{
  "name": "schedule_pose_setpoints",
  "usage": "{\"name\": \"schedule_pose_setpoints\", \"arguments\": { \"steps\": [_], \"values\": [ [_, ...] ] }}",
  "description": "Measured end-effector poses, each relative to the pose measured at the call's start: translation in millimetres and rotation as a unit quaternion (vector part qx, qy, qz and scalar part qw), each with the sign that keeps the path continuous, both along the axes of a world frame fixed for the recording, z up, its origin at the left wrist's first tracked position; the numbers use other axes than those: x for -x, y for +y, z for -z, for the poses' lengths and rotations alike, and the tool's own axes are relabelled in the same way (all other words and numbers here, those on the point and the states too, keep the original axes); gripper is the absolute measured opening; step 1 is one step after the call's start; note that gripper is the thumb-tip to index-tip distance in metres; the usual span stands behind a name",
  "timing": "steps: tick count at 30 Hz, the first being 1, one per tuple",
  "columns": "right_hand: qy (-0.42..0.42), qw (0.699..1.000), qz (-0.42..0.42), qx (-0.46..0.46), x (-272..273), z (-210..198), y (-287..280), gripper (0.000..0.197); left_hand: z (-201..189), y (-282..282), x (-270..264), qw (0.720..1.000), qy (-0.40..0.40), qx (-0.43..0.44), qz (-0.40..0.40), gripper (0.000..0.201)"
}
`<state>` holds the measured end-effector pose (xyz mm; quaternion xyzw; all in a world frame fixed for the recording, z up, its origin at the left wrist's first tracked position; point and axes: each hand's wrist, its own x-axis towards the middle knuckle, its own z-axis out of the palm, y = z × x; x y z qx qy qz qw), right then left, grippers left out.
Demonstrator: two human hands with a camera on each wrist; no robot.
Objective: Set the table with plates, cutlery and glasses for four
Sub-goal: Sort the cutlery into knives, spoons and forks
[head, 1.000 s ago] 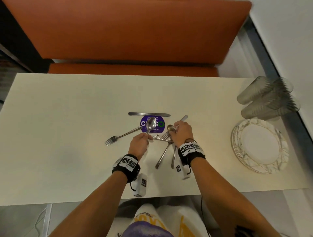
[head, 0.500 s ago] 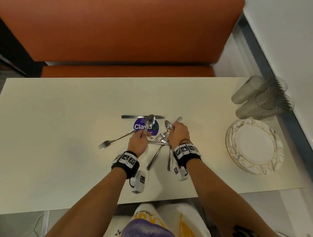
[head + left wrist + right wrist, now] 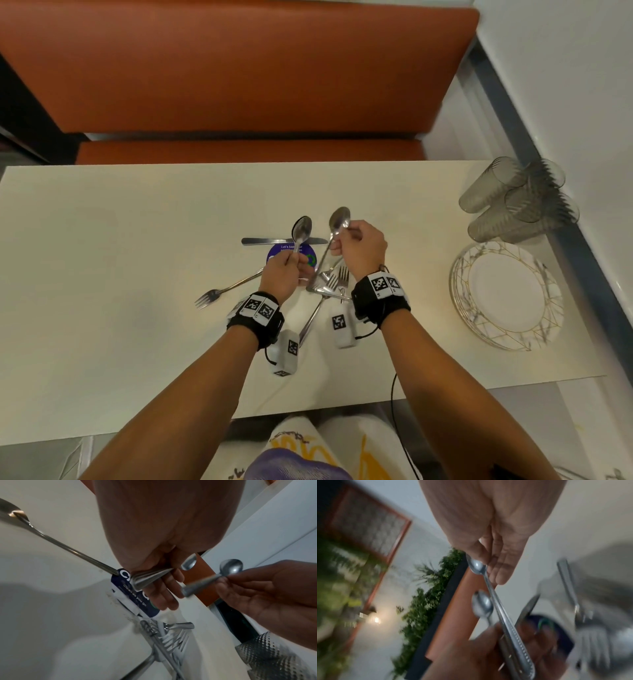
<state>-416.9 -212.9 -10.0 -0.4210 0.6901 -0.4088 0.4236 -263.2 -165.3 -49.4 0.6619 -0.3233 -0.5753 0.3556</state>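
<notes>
An orange upholstered bench [image 3: 239, 68] backs a cream counter [image 3: 102, 274]. From the head view, the left hand [image 3: 279, 274] grips a spoon [image 3: 301, 229] by its handle, bowl upward, above a round blue sticker [image 3: 310, 257] and a table knife [image 3: 260, 241]. The right hand [image 3: 359, 246] pinches a second spoon [image 3: 339, 219] near its bowl, handle slanting down toward a heap of forks [image 3: 334, 284]. One fork [image 3: 222, 291] lies apart to the left. Stacked plates [image 3: 507, 294] and tumblers [image 3: 513, 202] sit far right.

In the left wrist view, fingers [image 3: 164, 591] curl round the spoon handle over the sticker.

The right wrist view is blurred; thumb and fingers [image 3: 498, 566] pinch the spoon neck.
</notes>
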Motion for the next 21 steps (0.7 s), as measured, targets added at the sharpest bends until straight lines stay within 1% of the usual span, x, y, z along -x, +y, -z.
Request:
{"name": "schedule_pose_setpoints", "arguments": {
  "steps": [2, 3, 5, 9, 11, 13, 17, 19, 21],
  "values": [
    [-0.053, 0.997, 0.006, -0.053, -14.6, -2.6, 6.9, 0.011, -11.5, 0.8, 4.0, 0.998, 0.059, -0.017, 0.005, 0.031],
    [-0.051, 0.996, 0.004, -0.068, -20.4, -1.3, 10.1, 0.011, -15.1, 1.8, 5.3, 0.996, 0.081, -0.028, 0.008, 0.031],
    [-0.002, 0.997, -0.016, -0.071, -26.3, 8.3, 13.7, 0.011, -16.0, 4.1, 4.9, 0.995, 0.084, -0.043, 0.013, 0.031],
    [0.111, 0.988, -0.095, -0.038, -27.7, 19.3, 12.4, 0.015, -14.7, 12.0, -2.2, 0.992, 0.098, -0.072, 0.014, 0.031],
    [0.123, 0.987, -0.103, -0.028, -24.3, 20.1, 7.4, 0.022, -15.8, 14.0, -5.4, 0.99, 0.105, -0.093, 0.019, 0.03],
    [0.133, 0.984, -0.115, -0.019, -20.1, 15.7, 2.1, 0.025, -17.2, 15.5, -7.2, 0.986, 0.126, -0.107, 0.021, 0.029],
    [0.132, 0.98, -0.15, -0.008, -20.5, 8.2, 2.2, 0.02, -20.8, 15.5, -6.4, 0.972, 0.194, -0.132, 0.006, 0.026],
    [0.134, 0.979, -0.155, -0.001, -21.4, 8.8, 2.9, 0.018, -20.9, 15.5, -6.1, 0.972, 0.199, -0.128, 0.008, 0.027],
    [0.13, 0.98, -0.15, -0.001, -21.2, 10.5, 2.6, 0.016, -20.3, 16.3, -5.6, 0.976, 0.185, -0.114, 0.019, 0.029]
  ]
}}
